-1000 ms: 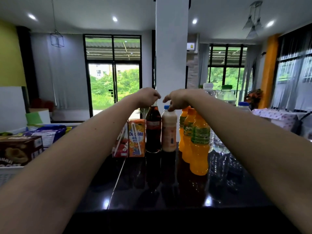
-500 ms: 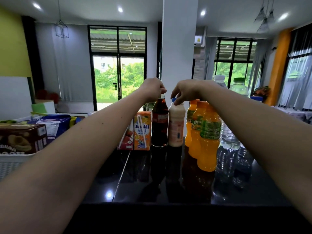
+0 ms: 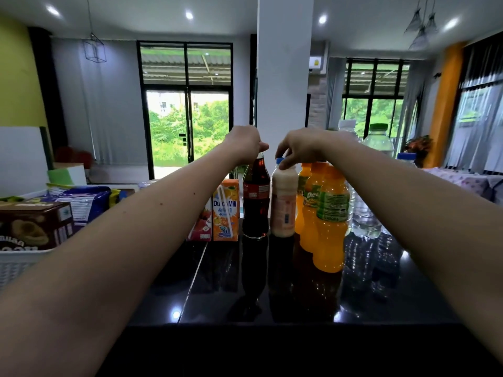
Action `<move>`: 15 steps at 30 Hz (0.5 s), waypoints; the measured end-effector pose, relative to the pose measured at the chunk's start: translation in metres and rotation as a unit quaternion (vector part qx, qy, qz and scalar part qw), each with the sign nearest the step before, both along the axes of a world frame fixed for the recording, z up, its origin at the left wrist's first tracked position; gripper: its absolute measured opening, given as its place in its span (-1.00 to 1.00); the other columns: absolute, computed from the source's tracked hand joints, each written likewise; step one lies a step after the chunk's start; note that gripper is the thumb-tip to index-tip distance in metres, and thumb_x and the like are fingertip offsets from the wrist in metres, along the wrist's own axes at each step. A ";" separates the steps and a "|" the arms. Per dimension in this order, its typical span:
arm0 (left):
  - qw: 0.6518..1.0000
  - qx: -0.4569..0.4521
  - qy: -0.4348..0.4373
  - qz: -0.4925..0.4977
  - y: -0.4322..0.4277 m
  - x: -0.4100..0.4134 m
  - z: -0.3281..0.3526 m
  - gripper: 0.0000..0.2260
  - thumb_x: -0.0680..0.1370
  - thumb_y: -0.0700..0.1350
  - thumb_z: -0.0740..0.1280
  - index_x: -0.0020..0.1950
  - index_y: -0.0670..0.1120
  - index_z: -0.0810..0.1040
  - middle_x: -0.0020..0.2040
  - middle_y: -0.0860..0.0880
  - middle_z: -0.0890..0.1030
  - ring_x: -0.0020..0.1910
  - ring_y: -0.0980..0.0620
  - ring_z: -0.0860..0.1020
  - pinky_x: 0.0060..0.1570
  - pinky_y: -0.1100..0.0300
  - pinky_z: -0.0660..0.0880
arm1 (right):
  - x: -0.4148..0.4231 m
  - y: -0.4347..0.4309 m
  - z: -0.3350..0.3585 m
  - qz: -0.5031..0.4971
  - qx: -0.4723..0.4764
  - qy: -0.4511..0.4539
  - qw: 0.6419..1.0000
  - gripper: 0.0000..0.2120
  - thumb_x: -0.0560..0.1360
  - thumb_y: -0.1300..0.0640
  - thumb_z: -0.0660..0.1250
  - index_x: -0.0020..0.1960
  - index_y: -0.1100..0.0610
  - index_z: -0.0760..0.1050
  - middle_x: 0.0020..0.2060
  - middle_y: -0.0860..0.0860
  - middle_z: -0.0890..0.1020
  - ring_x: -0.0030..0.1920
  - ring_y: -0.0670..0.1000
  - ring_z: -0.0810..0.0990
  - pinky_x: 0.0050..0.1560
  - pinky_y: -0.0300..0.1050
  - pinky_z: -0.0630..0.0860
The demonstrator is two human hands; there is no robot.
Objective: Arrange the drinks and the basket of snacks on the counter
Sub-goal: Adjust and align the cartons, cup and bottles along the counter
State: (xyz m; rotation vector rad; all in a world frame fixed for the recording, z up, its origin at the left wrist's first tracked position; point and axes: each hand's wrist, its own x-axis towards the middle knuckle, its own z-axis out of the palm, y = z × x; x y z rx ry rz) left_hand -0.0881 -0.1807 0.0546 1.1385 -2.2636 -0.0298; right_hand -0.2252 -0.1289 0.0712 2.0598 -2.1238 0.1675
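Note:
On the glossy black counter (image 3: 245, 289) the drinks stand in a row. My left hand (image 3: 245, 144) is closed around the top of a dark cola bottle (image 3: 255, 197). My right hand (image 3: 299, 148) pinches the blue cap of a pale milk-drink bottle (image 3: 283, 202) beside it. Left of the cola stand an orange juice carton (image 3: 226, 210) and a red carton (image 3: 202, 224). Three orange-juice bottles (image 3: 330, 221) line up on the right, with clear water bottles (image 3: 378, 148) behind them. The white snack basket (image 3: 16, 263) sits at the far left, holding a brown cookie box (image 3: 32, 227) and a blue packet (image 3: 81, 200).
A white pillar (image 3: 284, 77) rises just behind the drinks. The counter's near edge (image 3: 272, 326) runs across the lower frame. A table with a patterned cloth (image 3: 462, 180) stands at the right, beyond the counter.
Both hands stay on the tops of the cola and milk-drink bottles. The view has shifted slightly; the bottles keep their places in the row.

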 end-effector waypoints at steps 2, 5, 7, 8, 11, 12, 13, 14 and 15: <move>1.000 -0.005 -0.008 0.016 -0.001 -0.001 -0.001 -0.66 0.59 0.02 0.25 0.11 -0.24 0.57 -0.02 -0.15 0.60 -0.09 -0.08 0.56 -0.16 0.12 0.47 | 0.000 0.001 -0.001 -0.002 -0.009 0.004 1.000 -0.59 0.50 -0.03 0.35 0.32 0.03 0.48 0.24 0.07 0.57 0.19 0.12 0.52 0.12 -0.02 0.45; 0.999 -0.023 -0.007 0.046 -0.002 -0.002 -0.002 -0.65 0.58 0.07 0.25 -0.23 -0.19 0.46 -0.29 -0.08 0.45 -0.34 0.01 0.41 -0.42 0.21 0.29 | -0.002 0.002 -0.003 -0.005 -0.026 0.012 1.000 -0.58 0.47 -0.10 0.37 0.29 0.02 0.51 0.20 0.07 0.59 0.16 0.11 0.53 0.13 -0.01 0.46; 0.998 -0.024 -0.004 0.056 -0.002 0.000 -0.002 -0.60 0.57 0.10 0.25 -0.35 -0.13 0.34 -0.37 -0.06 0.38 -0.35 0.00 0.38 -0.45 0.21 0.24 | -0.002 0.002 -0.005 -0.002 -0.032 0.014 0.999 -0.57 0.47 -0.11 0.36 0.28 0.04 0.52 0.19 0.07 0.60 0.15 0.11 0.53 0.08 -0.04 0.44; 0.998 -0.024 -0.001 0.057 -0.002 0.001 -0.002 -0.59 0.56 0.11 0.26 -0.36 -0.13 0.33 -0.39 -0.05 0.37 -0.37 0.00 0.37 -0.46 0.20 0.23 | -0.002 0.002 -0.005 0.001 -0.033 0.013 0.999 -0.58 0.48 -0.10 0.36 0.28 0.05 0.52 0.18 0.08 0.60 0.15 0.11 0.53 0.06 -0.06 0.42; 0.998 -0.027 -0.007 0.054 0.001 0.003 -0.001 -0.61 0.56 0.11 0.26 -0.26 -0.19 0.45 -0.32 -0.07 0.45 -0.35 0.00 0.41 -0.44 0.20 0.23 | 0.000 0.004 -0.003 0.007 -0.022 0.011 1.000 -0.60 0.50 -0.05 0.36 0.30 0.05 0.50 0.21 0.07 0.59 0.19 0.10 0.52 0.12 -0.03 0.44; 0.999 -0.029 -0.012 0.044 0.002 0.003 -0.002 -0.64 0.57 0.09 0.26 -0.13 -0.22 0.52 -0.23 -0.10 0.51 -0.26 -0.04 0.47 -0.40 0.20 0.27 | 0.000 0.005 -0.002 0.011 -0.015 0.007 1.000 -0.60 0.50 -0.03 0.36 0.31 0.04 0.50 0.22 0.07 0.58 0.20 0.11 0.52 0.16 -0.01 0.44; 0.999 -0.030 -0.010 0.028 0.003 0.004 -0.002 -0.67 0.58 0.05 0.25 0.01 -0.22 0.57 -0.12 -0.13 0.56 -0.15 -0.08 0.52 -0.32 0.20 0.33 | 0.001 0.006 -0.001 0.015 -0.008 0.002 1.000 -0.61 0.51 -0.01 0.35 0.31 0.03 0.49 0.23 0.07 0.57 0.21 0.11 0.52 0.19 0.01 0.44; 1.000 -0.026 0.000 0.009 0.003 0.005 -0.002 -0.69 0.59 0.01 0.25 0.12 -0.21 0.57 -0.01 -0.14 0.59 -0.04 -0.09 0.54 -0.22 0.18 0.37 | 0.002 0.006 -0.001 0.018 -0.005 0.001 1.000 -0.61 0.51 0.01 0.35 0.32 0.03 0.48 0.24 0.06 0.57 0.21 0.11 0.51 0.21 0.02 0.45; 1.000 -0.021 0.012 -0.010 0.004 0.006 -0.002 -0.72 0.60 -0.04 0.24 0.18 -0.19 0.57 0.06 -0.13 0.60 0.04 -0.09 0.55 -0.14 0.17 0.39 | 0.003 0.006 -0.002 0.019 -0.005 0.004 1.000 -0.62 0.52 0.02 0.35 0.32 0.03 0.48 0.24 0.06 0.56 0.22 0.11 0.51 0.22 0.02 0.45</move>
